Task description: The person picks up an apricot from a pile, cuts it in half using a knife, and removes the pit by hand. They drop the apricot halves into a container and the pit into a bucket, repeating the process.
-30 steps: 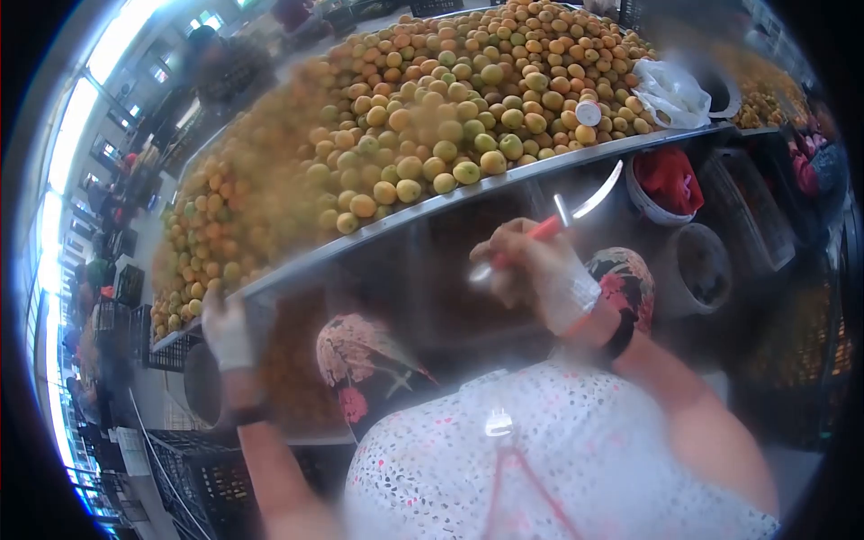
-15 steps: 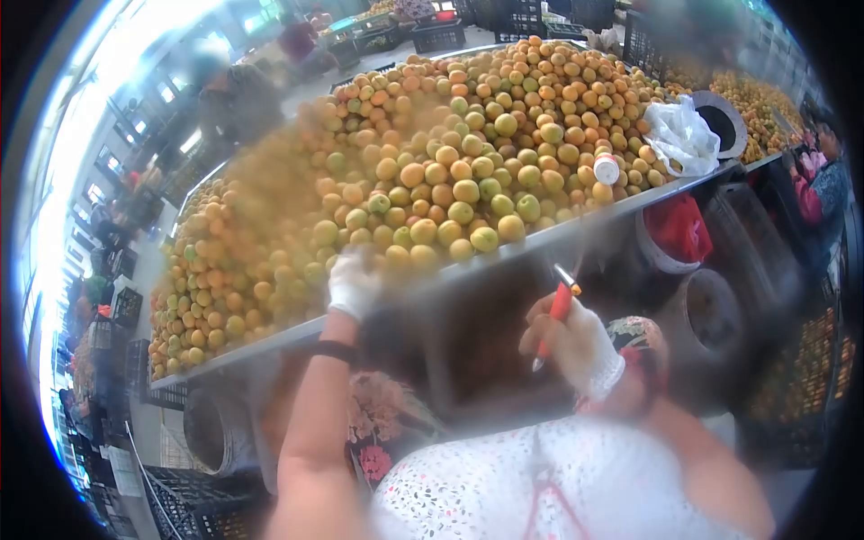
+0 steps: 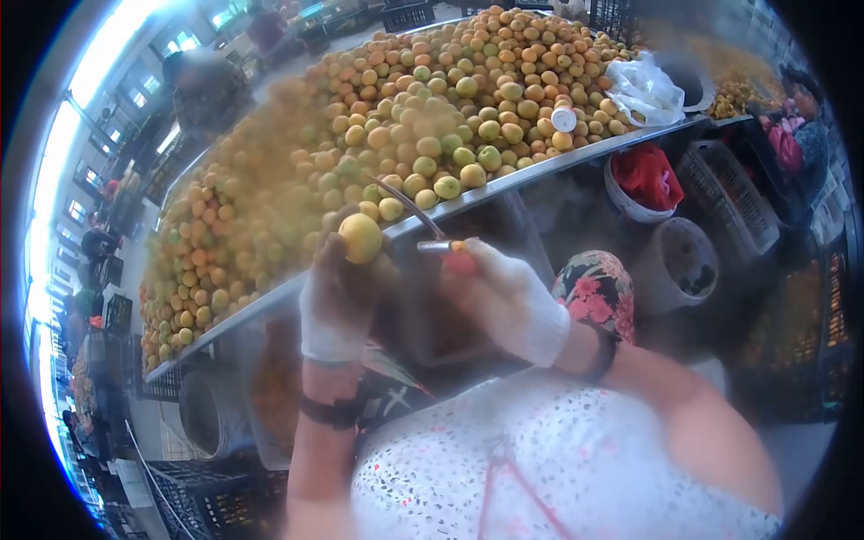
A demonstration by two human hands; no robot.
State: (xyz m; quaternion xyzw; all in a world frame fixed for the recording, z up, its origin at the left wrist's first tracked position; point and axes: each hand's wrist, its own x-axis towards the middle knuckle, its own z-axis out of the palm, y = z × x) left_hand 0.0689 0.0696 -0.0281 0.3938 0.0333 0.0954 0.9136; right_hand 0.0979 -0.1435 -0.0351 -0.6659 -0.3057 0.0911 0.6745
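Note:
My left hand (image 3: pixel 337 292), in a white glove, is closed around a round yellow fruit (image 3: pixel 361 238) and holds it up at the near edge of the fruit pile. Facing it, my right hand (image 3: pixel 504 297), also gloved in white, grips a knife (image 3: pixel 435 245) with a red handle, a metal collar and what looks like a thin curved blade. The blade points up and left, above the held fruit and apart from it. Many yellow-orange and greenish fruits (image 3: pixel 432 144) are heaped on a metal-edged table (image 3: pixel 522 180). Haze on the lens blurs part of the heap.
On the heap are a white plastic bag (image 3: pixel 646 90) and a small white-capped container (image 3: pixel 563 119). Under the table's right side stand a bucket with a red bag (image 3: pixel 646 180), a pale bucket (image 3: pixel 679 261) and a crate (image 3: pixel 729 193). A person (image 3: pixel 796 135) is at far right.
My left hand has lifted from the pile's edge with a fruit in it. My right hand has moved left with the knife, towards that fruit. The view has tilted down slightly.

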